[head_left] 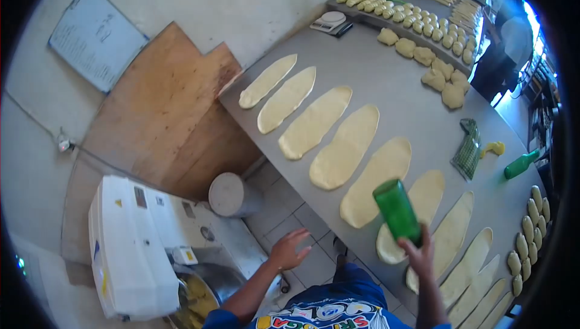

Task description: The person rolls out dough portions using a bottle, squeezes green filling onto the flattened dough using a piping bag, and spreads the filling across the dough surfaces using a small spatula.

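A green glass bottle [396, 207] is gripped near its neck by my right hand [421, 250], its base tilted up over the table. Beneath and behind it lies a flattened oval of dough [426, 193], partly covered by the bottle. Several more long dough sheets lie in a slanted row, among them a wide dough sheet [377, 178] just left of the bottle. My left hand [291, 249] hangs off the table's edge above the tiled floor, fingers apart and holding nothing.
On the grey table [386, 75] are a kitchen scale [331, 21], dough lumps [423, 56], a patterned green bag [466, 151], another green bottle [521, 164] and rolled dough pieces [527, 229]. A white mixer [136, 238] and a bucket [228, 195] stand left. A person [510, 39] stands at the far right.
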Demonstrator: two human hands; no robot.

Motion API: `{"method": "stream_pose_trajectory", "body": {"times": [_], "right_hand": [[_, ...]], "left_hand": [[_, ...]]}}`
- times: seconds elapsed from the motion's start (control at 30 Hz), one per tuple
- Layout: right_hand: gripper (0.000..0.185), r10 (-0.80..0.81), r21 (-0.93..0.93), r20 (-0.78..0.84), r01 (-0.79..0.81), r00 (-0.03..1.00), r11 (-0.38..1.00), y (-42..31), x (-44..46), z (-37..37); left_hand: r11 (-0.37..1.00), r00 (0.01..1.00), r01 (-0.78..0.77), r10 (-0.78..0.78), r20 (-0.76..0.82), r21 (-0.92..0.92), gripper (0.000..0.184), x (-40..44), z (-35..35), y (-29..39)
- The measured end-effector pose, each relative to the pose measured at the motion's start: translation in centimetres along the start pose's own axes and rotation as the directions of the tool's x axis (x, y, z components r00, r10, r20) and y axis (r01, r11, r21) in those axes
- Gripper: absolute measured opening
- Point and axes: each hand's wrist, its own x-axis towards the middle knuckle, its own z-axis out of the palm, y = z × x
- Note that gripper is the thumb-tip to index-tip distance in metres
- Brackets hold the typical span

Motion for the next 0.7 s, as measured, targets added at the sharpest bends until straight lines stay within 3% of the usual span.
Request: {"method": "stream_pose_trajectory", "body": {"times": [0.03,0.07,0.1,0.13,0.2,0.23,0.3,0.37,0.4,0.47,0.53,0.63,0.7], "right_hand": [[0.068,-0.29,-0.273,-0.06,0.264,0.955,0.925,-3.3,4.6,0.0],[0.07,-0.019,-0.541,-0.098,-0.037,0.995,0.84,-6.7,8.7,-0.6],[0.074,0.028,-0.617,-0.079,-0.071,0.997,0.784,-12.6,12.5,-0.3],[0.074,-0.144,-0.839,-0.073,0.017,0.987,0.543,-13.3,16.6,0.0],[0.073,-0.136,-0.956,-0.002,0.038,0.991,0.29,-17.0,24.5,1.4],[0.068,-0.213,-0.972,0.069,0.114,0.975,0.206,-17.3,28.3,2.1],[0.065,-0.245,-0.984,0.151,0.17,0.958,0.056,-19.1,34.5,4.5],[0.059,-0.086,-0.988,0.144,0.138,0.986,-0.07,-22.8,39.2,8.5],[0.059,-0.083,-0.99,0.123,0.116,0.989,-0.081,-23.6,42.0,10.3],[0.052,-0.049,-0.972,0.096,0.084,0.994,-0.218,-23.3,46.9,13.7],[0.051,0.005,-0.954,0.058,0.057,0.998,-0.293,-23.6,50.1,16.4],[0.049,0.12,-0.89,0.003,0.057,0.993,-0.452,-24.4,55.4,20.9],[0.049,0.176,-0.852,-0.008,0.085,0.984,-0.517,-23.0,58.8,22.6]], "left_hand": [[1.0,0.999,-0.022,0.022,-0.047,0.003,0.05,2.3,-2.0,-1.4],[0.999,0.99,-0.049,0.049,-0.131,0.004,0.051,4.5,-3.7,-2.7],[0.998,0.975,-0.065,0.065,-0.213,0.006,0.05,6.9,-5.3,-3.9],[0.997,0.95,-0.078,0.078,-0.303,0.011,0.049,9.2,-6.6,-5.0],[0.995,0.929,-0.066,0.036,-0.368,-0.069,0.053,12.9,-9.0,-6.3],[0.994,0.927,-0.074,0.04,-0.372,-0.077,0.053,14.6,-9.8,-6.8],[0.99,0.836,-0.14,0.129,-0.534,0.019,0.061,18.2,-10.5,-7.5],[0.975,0.772,-0.182,0.222,-0.596,0.126,0.07,21.8,-9.7,-9.7],[0.971,0.771,-0.206,0.236,-0.591,0.12,0.07,23.0,-9.4,-10.5],[0.963,0.907,-0.175,0.239,-0.346,0.207,0.077,24.0,-8.6,-12.2],[0.935,0.902,-0.261,0.325,-0.283,0.24,0.081,23.2,-9.7,-13.3],[0.907,0.898,-0.417,0.42,-0.13,0.056,0.073,22.3,-15.0,-15.3],[0.843,0.882,-0.458,0.39,-0.265,-0.283,0.068,22.8,-17.8,-17.9]]}}
